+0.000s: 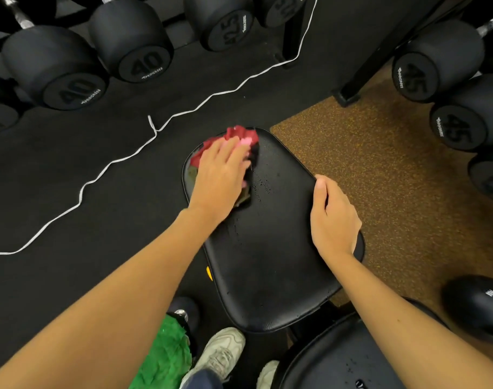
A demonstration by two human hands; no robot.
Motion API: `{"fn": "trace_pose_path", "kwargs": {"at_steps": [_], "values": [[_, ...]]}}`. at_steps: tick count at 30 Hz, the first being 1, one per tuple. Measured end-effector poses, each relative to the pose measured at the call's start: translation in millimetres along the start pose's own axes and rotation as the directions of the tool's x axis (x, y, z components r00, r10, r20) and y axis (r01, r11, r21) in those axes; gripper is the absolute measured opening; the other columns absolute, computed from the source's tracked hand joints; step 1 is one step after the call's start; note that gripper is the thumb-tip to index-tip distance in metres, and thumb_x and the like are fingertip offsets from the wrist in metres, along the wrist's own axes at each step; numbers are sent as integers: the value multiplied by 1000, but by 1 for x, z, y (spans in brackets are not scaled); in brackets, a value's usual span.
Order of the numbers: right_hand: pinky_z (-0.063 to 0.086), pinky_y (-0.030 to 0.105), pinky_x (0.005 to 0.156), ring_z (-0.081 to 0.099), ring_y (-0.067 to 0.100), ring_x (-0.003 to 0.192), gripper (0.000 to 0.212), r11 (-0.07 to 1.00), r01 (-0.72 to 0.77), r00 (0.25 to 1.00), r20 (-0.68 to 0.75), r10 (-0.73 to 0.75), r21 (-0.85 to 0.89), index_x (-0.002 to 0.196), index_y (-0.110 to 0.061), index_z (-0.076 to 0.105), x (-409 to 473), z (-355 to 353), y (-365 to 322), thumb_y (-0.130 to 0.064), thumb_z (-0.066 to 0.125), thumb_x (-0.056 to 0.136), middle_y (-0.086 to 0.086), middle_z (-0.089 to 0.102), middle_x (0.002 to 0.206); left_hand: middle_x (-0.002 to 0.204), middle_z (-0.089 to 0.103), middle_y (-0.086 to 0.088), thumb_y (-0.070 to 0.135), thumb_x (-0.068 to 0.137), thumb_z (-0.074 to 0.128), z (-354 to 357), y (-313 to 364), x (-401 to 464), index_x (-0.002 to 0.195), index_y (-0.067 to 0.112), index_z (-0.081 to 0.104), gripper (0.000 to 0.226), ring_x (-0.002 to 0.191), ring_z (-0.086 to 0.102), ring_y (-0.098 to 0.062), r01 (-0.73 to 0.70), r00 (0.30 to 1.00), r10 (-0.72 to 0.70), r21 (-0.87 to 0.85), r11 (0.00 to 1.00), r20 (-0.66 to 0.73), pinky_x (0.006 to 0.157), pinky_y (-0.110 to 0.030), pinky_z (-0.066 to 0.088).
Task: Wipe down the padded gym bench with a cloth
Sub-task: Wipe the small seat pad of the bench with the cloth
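The black padded bench seat (pixel 270 248) fills the middle of the view, with small water droplets on its surface. A crumpled red and pink cloth (pixel 239 137) lies on the far left end of the pad. My left hand (pixel 220 178) presses flat on the cloth with fingers spread; it looks blurred. My right hand (pixel 333 220) grips the right edge of the pad, thumb on top and fingers curled over the side. A second black pad (pixel 338 357) shows at the bottom right, also wet.
Black dumbbells marked 40 (pixel 77 91) sit on a rack at the upper left, others marked 45 (pixel 414 77) at the right. A white cord (pixel 121 158) snakes over the black floor. A green cloth (pixel 166 357) and my pale shoe (pixel 223 352) are below. Brown flooring (pixel 380 169) lies right.
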State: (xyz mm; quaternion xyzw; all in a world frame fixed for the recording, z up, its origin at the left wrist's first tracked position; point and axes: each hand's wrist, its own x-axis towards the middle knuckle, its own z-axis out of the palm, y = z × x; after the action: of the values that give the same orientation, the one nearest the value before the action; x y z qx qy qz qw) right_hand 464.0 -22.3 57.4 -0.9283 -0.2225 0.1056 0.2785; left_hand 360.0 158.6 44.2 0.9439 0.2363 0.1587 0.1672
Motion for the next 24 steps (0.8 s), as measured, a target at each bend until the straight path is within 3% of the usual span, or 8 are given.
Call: {"fn": "trace_pose_path", "kwargs": {"at_steps": [2,4,10,13,16,19,21,24], "values": [[36,34,97,55,15,117,42,1000,-4,1000,-4,4,2,133,-25,54,0,1,0,-39,26,105,-9,60,131,122,61,-18,26,87,37,1,9,17,119,2,61,46,106,55,-39,95,995,-96,17,995,33,93,-47,41],[36,34,97,55,15,117,41,1000,-9,1000,3,9,4,132,-26,54,0,1,1,-39,26,105,-10,60,130,121,60,-16,29,87,35,11,21,26,120,6,60,47,100,53,-38,100,993,-101,17,995,64,89,-45,40],[34,29,80,58,19,106,36,992,-55,998,-30,59,115,122,-25,58,0,0,5,-37,28,105,-7,65,116,128,59,-13,25,87,47,37,59,-2,128,11,59,45,118,54,-37,-207,952,226,-110,972,207,99,-53,42],[39,27,79,61,15,100,35,971,-49,995,-70,67,235,116,-24,61,0,-1,7,-35,30,105,-8,66,108,130,59,-10,25,92,50,35,71,-35,129,13,60,41,123,51,-33,-235,946,261,-149,960,190,106,-47,38],[43,16,87,61,6,104,33,925,-46,986,-131,102,377,116,-16,63,0,-5,11,-29,34,105,-4,67,112,137,55,-2,32,97,46,16,89,-49,127,19,63,37,134,41,-20,5,977,92,-456,890,191,115,-32,23],[42,16,92,57,2,107,28,898,-33,972,-194,131,439,118,-15,63,-7,-14,5,-23,40,103,-6,62,114,149,40,7,31,102,43,-6,87,-42,129,20,60,34,138,31,-1,285,954,-129,-688,668,269,114,-17,20],[41,23,96,54,8,109,23,927,21,978,-202,59,374,117,-15,61,-19,-16,-8,-15,46,100,-6,58,115,149,40,4,27,102,42,-16,73,-36,126,14,62,34,140,31,-4,276,960,-232,-678,681,157,114,-17,22],[32,19,106,45,8,124,30,951,82,996,-49,-71,297,126,-15,57,-42,-4,-33,-10,48,98,-6,53,129,146,44,-3,26,102,39,-18,35,-31,121,9,64,35,143,26,-13,277,938,-345,-557,783,-18,117,-26,20]]}}
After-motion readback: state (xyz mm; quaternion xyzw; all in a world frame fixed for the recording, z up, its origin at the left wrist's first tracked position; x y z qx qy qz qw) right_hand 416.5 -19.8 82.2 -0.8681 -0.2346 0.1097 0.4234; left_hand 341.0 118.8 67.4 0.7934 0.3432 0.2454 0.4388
